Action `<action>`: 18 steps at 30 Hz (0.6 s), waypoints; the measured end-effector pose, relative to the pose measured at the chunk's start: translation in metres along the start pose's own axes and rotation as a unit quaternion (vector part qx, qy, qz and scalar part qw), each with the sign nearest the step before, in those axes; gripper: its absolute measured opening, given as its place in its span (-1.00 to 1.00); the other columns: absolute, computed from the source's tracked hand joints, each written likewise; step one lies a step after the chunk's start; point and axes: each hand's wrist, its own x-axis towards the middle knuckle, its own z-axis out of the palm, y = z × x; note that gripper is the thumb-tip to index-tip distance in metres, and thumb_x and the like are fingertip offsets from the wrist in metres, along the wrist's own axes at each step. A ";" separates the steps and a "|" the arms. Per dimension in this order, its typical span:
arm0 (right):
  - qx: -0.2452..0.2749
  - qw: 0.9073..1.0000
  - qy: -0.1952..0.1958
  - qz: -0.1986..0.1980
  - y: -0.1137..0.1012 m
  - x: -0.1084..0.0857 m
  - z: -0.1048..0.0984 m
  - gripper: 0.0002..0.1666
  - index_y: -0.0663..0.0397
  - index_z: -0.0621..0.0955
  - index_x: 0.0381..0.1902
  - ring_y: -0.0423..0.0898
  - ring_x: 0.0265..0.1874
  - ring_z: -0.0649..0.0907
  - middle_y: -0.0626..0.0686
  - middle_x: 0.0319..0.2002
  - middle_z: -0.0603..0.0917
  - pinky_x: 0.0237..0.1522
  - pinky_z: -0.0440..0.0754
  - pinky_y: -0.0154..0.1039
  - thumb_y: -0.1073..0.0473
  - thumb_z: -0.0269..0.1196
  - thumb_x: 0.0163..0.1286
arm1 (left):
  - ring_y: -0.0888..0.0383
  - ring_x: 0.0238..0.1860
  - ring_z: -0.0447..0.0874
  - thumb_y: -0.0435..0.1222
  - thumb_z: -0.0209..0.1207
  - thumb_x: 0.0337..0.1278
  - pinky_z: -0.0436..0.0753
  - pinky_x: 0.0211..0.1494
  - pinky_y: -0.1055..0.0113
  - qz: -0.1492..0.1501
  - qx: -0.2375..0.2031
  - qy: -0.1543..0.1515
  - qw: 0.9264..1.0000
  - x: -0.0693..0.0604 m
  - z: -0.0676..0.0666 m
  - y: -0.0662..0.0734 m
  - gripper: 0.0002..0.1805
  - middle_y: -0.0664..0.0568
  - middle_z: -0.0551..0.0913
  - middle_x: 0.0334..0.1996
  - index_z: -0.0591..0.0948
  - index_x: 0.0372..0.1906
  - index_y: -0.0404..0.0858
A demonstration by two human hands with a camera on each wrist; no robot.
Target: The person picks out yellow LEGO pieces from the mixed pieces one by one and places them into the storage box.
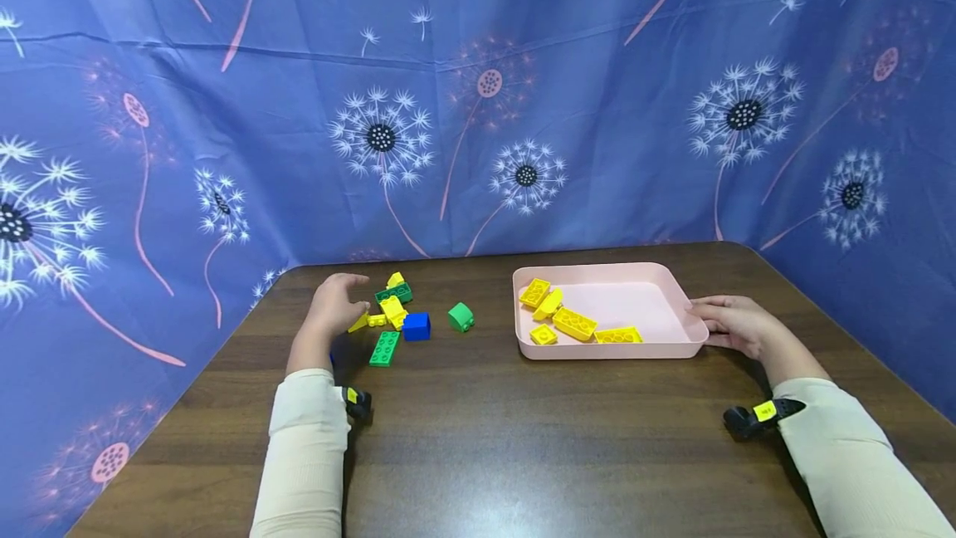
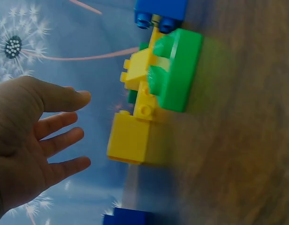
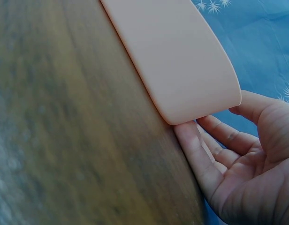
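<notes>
My left hand [image 1: 332,310] hovers at the left of a loose group of toy building bricks, fingers apart and holding nothing. Nearest to it in the left wrist view is a yellow brick [image 2: 128,138]. Beside that lie a light green brick [image 2: 184,70], a blue brick [image 1: 416,326], a dark green brick [image 1: 393,293] and more yellow pieces. At the right end of a pink tray [image 1: 642,349], my right hand [image 1: 739,326] grips the wall. In the right wrist view, one finger reaches the rim of the tray [image 3: 182,61] and another digit touches its lower corner.
Several yellow bricks [image 1: 575,323] lie along the tray's left and front. A rounded green brick [image 1: 460,317] stands between the pile and the tray. The brown wooden table [image 1: 523,438] ends at a blue dandelion-print curtain [image 1: 597,106].
</notes>
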 end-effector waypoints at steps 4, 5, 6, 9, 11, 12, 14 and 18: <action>0.008 1.000 0.002 -0.002 0.001 -0.002 0.001 -0.75 0.17 0.56 0.01 -0.23 -0.35 0.71 -0.12 -0.34 0.71 -0.23 0.70 -0.21 0.20 0.17 0.43 | -0.34 0.32 0.24 -0.44 0.21 0.15 0.25 0.34 -0.18 0.003 0.002 0.000 1.000 0.001 0.007 -0.008 -0.46 -0.39 0.36 0.29 0.46 0.27 -0.42; 0.011 1.000 0.002 -0.003 0.001 -0.002 0.001 -0.75 0.17 0.56 0.01 -0.23 -0.35 0.71 -0.12 -0.34 0.71 -0.23 0.70 -0.21 0.21 0.17 0.42 | -0.34 0.32 0.25 -0.43 0.21 0.14 0.25 0.33 -0.18 0.001 0.000 -0.005 1.000 0.001 0.008 -0.009 -0.46 -0.39 0.36 0.29 0.46 0.27 -0.43; 0.012 1.000 0.004 -0.002 0.002 -0.002 0.001 -0.77 0.15 0.57 -0.01 -0.23 -0.35 0.71 -0.12 -0.34 0.71 -0.23 0.70 -0.21 0.20 0.18 0.42 | -0.34 0.31 0.26 -0.43 0.21 0.14 0.27 0.33 -0.18 -0.001 -0.002 -0.011 1.000 0.002 0.010 -0.011 -0.46 -0.39 0.37 0.28 0.46 0.27 -0.43; 0.010 1.000 0.005 -0.002 0.002 -0.002 0.001 -0.68 0.25 0.55 0.05 -0.22 -0.34 0.71 -0.12 -0.34 0.71 -0.22 0.70 -0.21 0.20 0.18 0.42 | -0.36 0.29 0.30 -0.41 0.20 0.17 0.31 0.29 -0.19 -0.012 -0.007 -0.034 0.999 0.001 0.013 -0.016 -0.47 -0.39 0.40 0.26 0.46 0.27 -0.44; 0.005 1.000 0.005 -0.002 0.003 -0.002 0.001 -0.56 0.38 0.49 0.14 -0.22 -0.34 0.71 -0.12 -0.33 0.71 -0.21 0.70 -0.20 0.19 0.18 0.43 | -0.35 0.27 0.33 -0.40 0.19 0.20 0.35 0.27 -0.19 -0.025 -0.013 -0.048 0.998 0.000 0.014 -0.019 -0.50 -0.37 0.44 0.24 0.48 0.26 -0.43; 0.002 1.000 0.005 -0.003 0.003 -0.001 0.001 -0.51 0.44 0.45 0.18 -0.22 -0.34 0.71 -0.12 -0.32 0.71 -0.21 0.70 -0.20 0.18 0.18 0.43 | -0.35 0.25 0.35 -0.40 0.19 0.20 0.37 0.25 -0.19 -0.029 -0.013 -0.051 0.998 0.000 0.014 -0.020 -0.52 -0.36 0.47 0.22 0.50 0.24 -0.43; -0.001 1.000 0.006 -0.003 0.003 -0.001 0.001 -0.41 0.53 0.37 0.24 -0.23 -0.34 0.71 -0.13 -0.32 0.71 -0.21 0.70 -0.20 0.18 0.18 0.43 | -0.35 0.21 0.40 -0.40 0.20 0.19 0.42 0.20 -0.18 -0.032 -0.008 -0.053 0.998 -0.001 0.015 -0.021 -0.56 -0.35 0.52 0.16 0.54 0.18 -0.43; -0.001 1.000 0.008 -0.002 0.001 0.000 0.001 -0.39 0.53 0.36 0.26 -0.23 -0.34 0.71 -0.13 -0.33 0.71 -0.22 0.70 -0.20 0.18 0.18 0.43 | -0.33 0.13 0.47 -0.42 0.23 0.12 0.48 0.15 -0.14 -0.034 0.008 -0.051 0.998 -0.002 0.015 -0.022 -0.63 -0.34 0.59 0.07 0.63 0.06 -0.44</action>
